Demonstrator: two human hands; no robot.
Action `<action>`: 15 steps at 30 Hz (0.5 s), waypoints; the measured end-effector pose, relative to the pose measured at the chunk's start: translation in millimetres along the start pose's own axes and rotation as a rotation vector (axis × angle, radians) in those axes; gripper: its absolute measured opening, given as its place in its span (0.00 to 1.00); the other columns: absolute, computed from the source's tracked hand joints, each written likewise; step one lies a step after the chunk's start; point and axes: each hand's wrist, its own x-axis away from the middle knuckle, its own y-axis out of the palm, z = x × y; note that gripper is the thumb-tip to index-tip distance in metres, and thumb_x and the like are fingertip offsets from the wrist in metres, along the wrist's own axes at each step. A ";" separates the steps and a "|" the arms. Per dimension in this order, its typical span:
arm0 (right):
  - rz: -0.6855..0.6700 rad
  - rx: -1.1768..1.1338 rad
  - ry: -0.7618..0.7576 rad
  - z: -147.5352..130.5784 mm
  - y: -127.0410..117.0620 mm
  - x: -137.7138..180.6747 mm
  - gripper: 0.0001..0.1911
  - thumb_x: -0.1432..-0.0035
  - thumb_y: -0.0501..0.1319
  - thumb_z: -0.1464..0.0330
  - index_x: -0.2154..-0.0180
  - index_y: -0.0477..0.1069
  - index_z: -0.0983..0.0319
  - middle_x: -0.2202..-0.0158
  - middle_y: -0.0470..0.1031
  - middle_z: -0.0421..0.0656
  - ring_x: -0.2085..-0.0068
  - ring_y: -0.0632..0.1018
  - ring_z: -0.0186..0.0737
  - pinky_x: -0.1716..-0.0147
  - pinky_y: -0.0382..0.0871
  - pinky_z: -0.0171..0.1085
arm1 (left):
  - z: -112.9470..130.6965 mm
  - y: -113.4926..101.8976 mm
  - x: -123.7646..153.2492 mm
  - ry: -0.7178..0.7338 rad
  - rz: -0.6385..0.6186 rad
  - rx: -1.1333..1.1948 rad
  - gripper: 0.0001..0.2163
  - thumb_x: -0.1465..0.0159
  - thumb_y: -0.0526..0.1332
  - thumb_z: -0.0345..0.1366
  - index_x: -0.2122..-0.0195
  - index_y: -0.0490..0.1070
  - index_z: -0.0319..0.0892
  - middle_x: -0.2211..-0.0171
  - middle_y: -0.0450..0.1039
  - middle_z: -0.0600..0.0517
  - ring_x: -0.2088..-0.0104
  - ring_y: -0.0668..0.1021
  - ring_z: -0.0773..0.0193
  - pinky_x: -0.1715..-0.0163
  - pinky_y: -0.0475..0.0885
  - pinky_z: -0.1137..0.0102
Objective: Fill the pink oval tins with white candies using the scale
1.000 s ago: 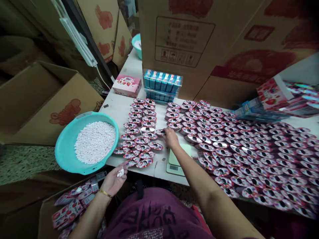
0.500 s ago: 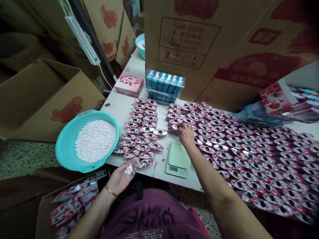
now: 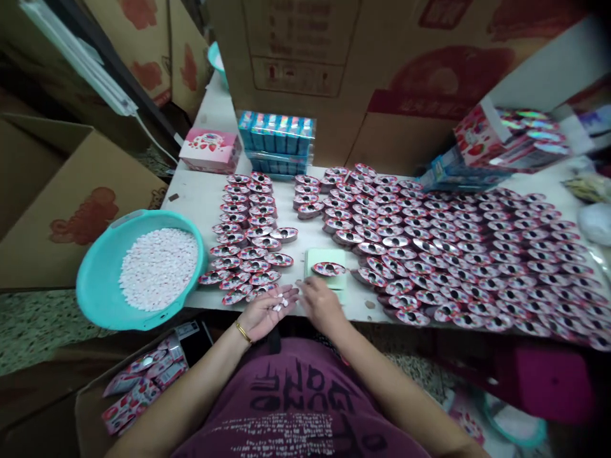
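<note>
The person's left hand [image 3: 265, 316] lies palm up, loosely cupped and unclenched, with a few small white tablets [image 3: 280, 303] resting in it. The right hand [image 3: 324, 308] is just beside its fingertips, fingers bent, in front of the pale green scale [image 3: 325, 256]; whether anything is pinched there cannot be told.

One oval strawberry-print carton [image 3: 329, 270] sits on the scale, its printed top facing up. It looks like thin card: light, fairly stiff along the curved walls, but probably easy to dent or tip. The long sides near the middle seem the best place to take hold, keeping fingers off the dark hole in the top. The tablets look hard and light, likely to roll from a tilted palm.

The white table [image 3: 296, 275] ends close to both hands, so its front edge is the main limit. A bare strip separates the scale from the left carton group [image 3: 252, 252]; on the right, the large carton block [image 3: 449, 254] stands near, leaving less room. The turquoise basin [image 3: 95, 273] is left of the left hand.
</note>
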 end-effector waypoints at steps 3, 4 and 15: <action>-0.178 -0.048 -0.113 -32.8 7.4 -0.2 0.11 0.44 0.51 0.73 0.59 0.65 0.64 0.64 0.66 0.46 0.62 0.66 0.38 0.64 0.63 0.35 | -12.7 -8.2 2.9 -0.019 0.018 -0.039 0.12 0.48 0.55 0.20 0.64 0.70 0.36 0.66 0.72 0.48 0.66 0.74 0.67 0.61 0.68 0.71; -0.227 -0.049 -0.119 -39.0 9.6 0.5 0.10 0.45 0.51 0.74 0.60 0.65 0.64 0.65 0.66 0.45 0.63 0.66 0.38 0.65 0.63 0.35 | -16.5 -11.7 4.6 -0.028 0.020 -0.053 0.11 0.48 0.55 0.20 0.65 0.71 0.36 0.67 0.72 0.48 0.67 0.74 0.68 0.62 0.68 0.71; -0.296 -0.147 -0.051 -39.1 17.1 10.8 0.06 0.46 0.51 0.71 0.64 0.64 0.63 0.67 0.65 0.43 0.64 0.68 0.36 0.68 0.62 0.32 | -28.3 -23.3 11.2 -0.074 -0.072 -0.102 0.10 0.47 0.58 0.23 0.63 0.71 0.35 0.68 0.72 0.46 0.68 0.74 0.67 0.63 0.66 0.72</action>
